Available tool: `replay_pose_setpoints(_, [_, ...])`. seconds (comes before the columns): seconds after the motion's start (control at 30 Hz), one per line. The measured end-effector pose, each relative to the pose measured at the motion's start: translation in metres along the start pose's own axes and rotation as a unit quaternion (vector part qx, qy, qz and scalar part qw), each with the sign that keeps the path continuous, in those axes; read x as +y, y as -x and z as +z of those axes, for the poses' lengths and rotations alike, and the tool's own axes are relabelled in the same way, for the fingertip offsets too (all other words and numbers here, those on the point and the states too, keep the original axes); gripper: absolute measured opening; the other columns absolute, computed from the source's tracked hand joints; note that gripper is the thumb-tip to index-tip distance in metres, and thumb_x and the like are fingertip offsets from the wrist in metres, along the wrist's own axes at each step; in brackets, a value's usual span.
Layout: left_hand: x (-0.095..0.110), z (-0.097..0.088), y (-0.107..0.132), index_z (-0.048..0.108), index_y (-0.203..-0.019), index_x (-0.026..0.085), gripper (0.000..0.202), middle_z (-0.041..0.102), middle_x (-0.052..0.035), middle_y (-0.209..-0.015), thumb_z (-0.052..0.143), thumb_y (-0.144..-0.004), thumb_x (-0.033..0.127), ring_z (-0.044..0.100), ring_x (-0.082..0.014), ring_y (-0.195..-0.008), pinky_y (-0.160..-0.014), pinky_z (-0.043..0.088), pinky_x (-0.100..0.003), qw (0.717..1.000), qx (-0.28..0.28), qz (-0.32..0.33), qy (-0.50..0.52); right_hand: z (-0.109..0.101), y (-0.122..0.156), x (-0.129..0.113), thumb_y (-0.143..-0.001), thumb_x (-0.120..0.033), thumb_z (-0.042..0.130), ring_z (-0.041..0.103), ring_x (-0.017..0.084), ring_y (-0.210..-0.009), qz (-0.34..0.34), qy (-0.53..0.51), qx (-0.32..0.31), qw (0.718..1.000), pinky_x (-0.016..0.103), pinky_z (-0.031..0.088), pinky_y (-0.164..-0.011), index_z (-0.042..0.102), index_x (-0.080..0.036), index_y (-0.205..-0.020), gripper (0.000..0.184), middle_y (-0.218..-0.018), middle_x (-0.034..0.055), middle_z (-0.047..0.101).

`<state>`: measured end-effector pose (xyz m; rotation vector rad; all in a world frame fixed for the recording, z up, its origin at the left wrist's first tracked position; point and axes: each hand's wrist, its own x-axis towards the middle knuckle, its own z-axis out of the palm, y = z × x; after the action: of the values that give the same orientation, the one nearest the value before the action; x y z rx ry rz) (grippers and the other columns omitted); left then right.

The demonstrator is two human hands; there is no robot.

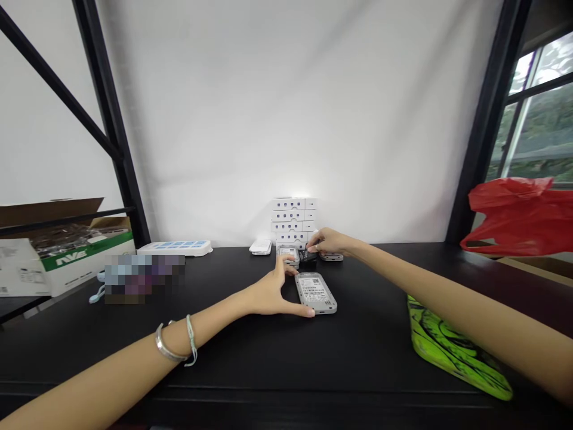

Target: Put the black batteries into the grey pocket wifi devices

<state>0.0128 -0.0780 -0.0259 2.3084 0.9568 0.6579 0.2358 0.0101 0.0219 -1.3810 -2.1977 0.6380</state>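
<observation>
My left hand (273,295) rests on the black table (250,352) with thumb and fingers spread around the left side of a grey device (316,292) that lies flat, label up. It touches the device's edge without lifting it. Farther back, my right hand (332,241) is curled over a small dark object (308,257), fingertips pinched on it. A second grey device (289,255) lies just left of that, and a third (332,257) peeks out under the right hand. A stack of small white boxes (293,220) stands against the wall behind.
A green patterned mat (452,349) lies at the right front. A red plastic bag (519,215) hangs at the right. At the left are a cardboard box (58,251), a white-blue tray (176,246) and a white flat item (261,246).
</observation>
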Motion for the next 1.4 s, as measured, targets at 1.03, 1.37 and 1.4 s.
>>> replay_pose_setpoints(1.03, [-0.029, -0.045, -0.034, 0.021, -0.129, 0.024, 0.059, 0.038, -0.0144, -0.133, 0.049, -0.083, 0.049, 0.034, -0.0294, -0.130, -0.104, 0.029, -0.052, 0.980, 0.113, 0.025, -0.161, -0.032, -0.016, 0.076, -0.052, -0.063, 0.071, 0.040, 0.034, -0.125, -0.007, 0.122, 0.042, 0.992, 0.043, 0.032, -0.102, 0.029, -0.018, -0.138, 0.106, -0.138, 0.0164, 0.041])
replay_pose_setpoints(1.37, [0.011, -0.005, 0.002, 0.027, -0.124, 0.025, 0.082, 0.046, -0.0116, -0.122, 0.075, -0.062, 0.048, 0.047, -0.0292, -0.116, -0.095, 0.043, -0.048, 0.996, 0.071, 0.044, -0.041, -0.018, 0.064, -0.001, -0.050, -0.062, 0.073, 0.055, 0.027, -0.098, -0.111, 0.156, -0.023, 0.981, 0.035, 0.043, -0.083, 0.047, -0.021, -0.114, 0.081, -0.113, 0.0085, 0.057])
replay_pose_setpoints(1.4, [0.011, -0.002, 0.003, 0.024, -0.127, 0.024, 0.090, 0.045, -0.0129, -0.123, 0.077, -0.058, 0.049, 0.046, -0.0300, -0.118, -0.096, 0.042, -0.049, 0.997, 0.064, 0.036, -0.018, -0.009, 0.071, -0.010, -0.050, -0.063, 0.072, 0.055, 0.027, -0.096, -0.118, 0.149, -0.054, 0.980, 0.035, 0.044, -0.080, 0.048, -0.022, -0.114, 0.080, -0.112, 0.0074, 0.057])
